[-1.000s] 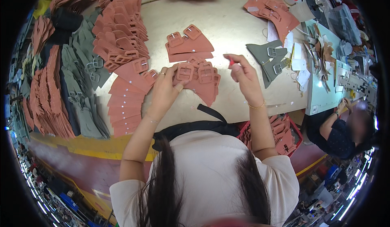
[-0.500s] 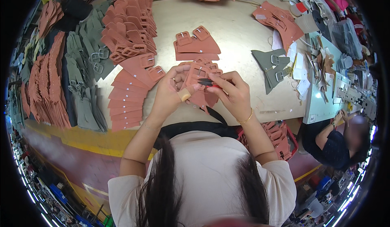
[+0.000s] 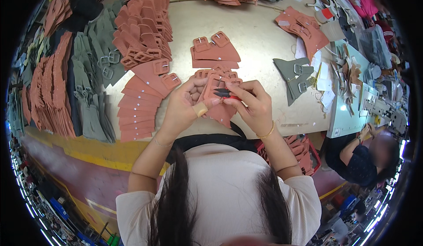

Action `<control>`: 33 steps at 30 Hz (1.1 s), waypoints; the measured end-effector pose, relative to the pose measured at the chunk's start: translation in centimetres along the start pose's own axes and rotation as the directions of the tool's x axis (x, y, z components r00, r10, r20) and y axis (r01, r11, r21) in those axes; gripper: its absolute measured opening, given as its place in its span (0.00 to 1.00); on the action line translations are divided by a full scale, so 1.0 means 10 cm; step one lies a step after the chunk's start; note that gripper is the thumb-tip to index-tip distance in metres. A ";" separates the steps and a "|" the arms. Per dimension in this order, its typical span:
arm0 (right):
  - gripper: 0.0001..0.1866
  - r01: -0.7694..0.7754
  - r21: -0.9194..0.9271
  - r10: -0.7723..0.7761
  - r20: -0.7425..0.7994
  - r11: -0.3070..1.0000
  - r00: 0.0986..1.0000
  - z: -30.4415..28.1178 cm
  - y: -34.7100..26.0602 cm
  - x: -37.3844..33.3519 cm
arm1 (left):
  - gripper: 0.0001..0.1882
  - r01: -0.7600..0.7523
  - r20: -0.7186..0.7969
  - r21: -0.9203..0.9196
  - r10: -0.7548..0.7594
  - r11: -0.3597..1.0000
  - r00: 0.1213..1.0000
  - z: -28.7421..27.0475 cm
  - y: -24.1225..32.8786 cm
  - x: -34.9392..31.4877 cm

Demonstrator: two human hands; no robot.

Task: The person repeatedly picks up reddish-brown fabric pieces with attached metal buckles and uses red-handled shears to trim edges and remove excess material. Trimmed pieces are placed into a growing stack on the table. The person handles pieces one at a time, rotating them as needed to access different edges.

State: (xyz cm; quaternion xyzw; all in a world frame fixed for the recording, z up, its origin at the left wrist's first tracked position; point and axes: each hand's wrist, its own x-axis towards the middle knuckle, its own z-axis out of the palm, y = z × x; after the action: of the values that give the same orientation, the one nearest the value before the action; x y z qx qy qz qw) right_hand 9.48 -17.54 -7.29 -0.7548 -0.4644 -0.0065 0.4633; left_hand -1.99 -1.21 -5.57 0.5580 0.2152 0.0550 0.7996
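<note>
A salmon leather strap piece (image 3: 219, 113) with a covered square buckle is gripped in my left hand (image 3: 187, 101), the thumb, with a tan bandage, pressing on it. My right hand (image 3: 252, 99) is closed round small thread snips (image 3: 221, 93) with black blades and a red handle. Their blades lie across the piece just below its buckle, and the right fingertips touch the buckle's side. Just beyond my hands, more salmon buckled pieces (image 3: 214, 57) lie stacked on the table. Under the held piece, part of another salmon piece is hidden by my fingers.
Fanned salmon pieces (image 3: 139, 107) lie left of my hands, beside grey-green straps (image 3: 90, 96) and a tall salmon pile (image 3: 143, 25). A grey-green buckled pair (image 3: 294, 78) lies right. A red crate (image 3: 315, 160) stands below the table edge; a person (image 3: 363, 158) works at a sewing machine.
The held piece has turned slightly, and its lower end now hangs closer together. The snips' blades have shifted a little lower on it; both hands stay nearly in place.
</note>
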 end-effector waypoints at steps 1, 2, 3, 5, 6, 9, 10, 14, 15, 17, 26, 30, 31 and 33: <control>0.23 -0.001 0.001 0.001 -0.007 1.000 1.000 0.00 0.00 0.00 | 0.26 -0.007 0.005 0.004 0.007 1.000 1.000 0.00 0.00 0.00; 0.23 -0.001 0.003 0.001 -0.012 1.000 1.000 0.00 0.00 0.00 | 0.26 0.007 0.020 0.027 -0.008 1.000 1.000 -0.01 -0.01 0.00; 0.22 0.023 -0.019 -0.023 -0.019 1.000 1.000 0.01 0.00 -0.01 | 0.26 0.015 0.036 0.049 -0.017 0.999 0.999 -0.01 -0.01 0.01; 0.21 0.075 -0.061 -0.077 -0.032 0.995 0.997 0.02 0.01 -0.01 | 0.26 0.022 0.039 0.060 -0.025 0.998 0.999 -0.01 -0.01 0.02; 0.20 0.084 -0.060 -0.086 -0.031 0.995 0.996 0.02 0.02 -0.01 | 0.26 0.021 0.028 0.049 -0.022 0.999 0.999 -0.01 0.00 0.02; 0.19 0.058 -0.017 -0.058 -0.033 0.998 0.998 0.05 0.03 0.01 | 0.26 0.031 0.003 -0.006 -0.031 1.000 1.000 0.01 0.01 0.02; 0.18 0.013 0.023 -0.013 -0.032 1.000 0.999 0.05 0.02 0.02 | 0.26 0.037 0.001 -0.033 -0.037 0.999 0.999 0.02 0.02 0.02; 0.20 -0.186 0.269 0.238 -0.175 0.945 0.955 0.01 0.01 0.07 | 0.25 0.043 -0.039 -0.121 -0.048 0.992 0.998 0.00 0.06 0.00; 0.20 -0.196 0.313 0.249 -0.136 0.929 0.959 -0.01 -0.02 0.06 | 0.25 0.024 -0.053 -0.147 -0.032 0.989 0.998 -0.01 0.06 0.00; 0.21 -0.269 0.382 0.307 -0.040 0.884 0.951 -0.01 -0.06 0.05 | 0.24 -0.017 -0.076 -0.170 0.004 0.985 0.997 -0.01 0.05 0.00; 0.07 -0.331 0.373 0.351 0.017 0.867 0.936 0.14 -0.02 -0.01 | 0.19 0.008 -0.084 -0.150 -0.021 0.989 0.996 -0.06 -0.06 -0.01; 0.13 -0.385 0.521 0.482 -0.059 0.762 0.874 -0.08 0.18 0.03 | 0.19 0.133 -0.091 -0.505 -0.206 0.853 0.974 -0.11 -0.02 -0.02; 0.16 -0.415 0.578 0.545 -0.062 0.703 0.836 -0.08 0.21 0.05 | 0.19 0.146 -0.016 -0.651 -0.206 0.745 0.978 -0.11 -0.03 -0.01; 0.22 -0.488 0.564 0.553 0.067 0.666 0.831 -0.09 0.24 0.06 | 0.21 0.245 0.115 -0.787 -0.255 0.567 0.960 -0.12 -0.04 0.04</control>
State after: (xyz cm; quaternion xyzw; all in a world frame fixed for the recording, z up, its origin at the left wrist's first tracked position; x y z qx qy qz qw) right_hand 11.93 -18.03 -8.20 -0.6843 -0.1838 0.2207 0.6702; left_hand -2.16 -0.19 -6.40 0.1088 0.2495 0.0345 0.9616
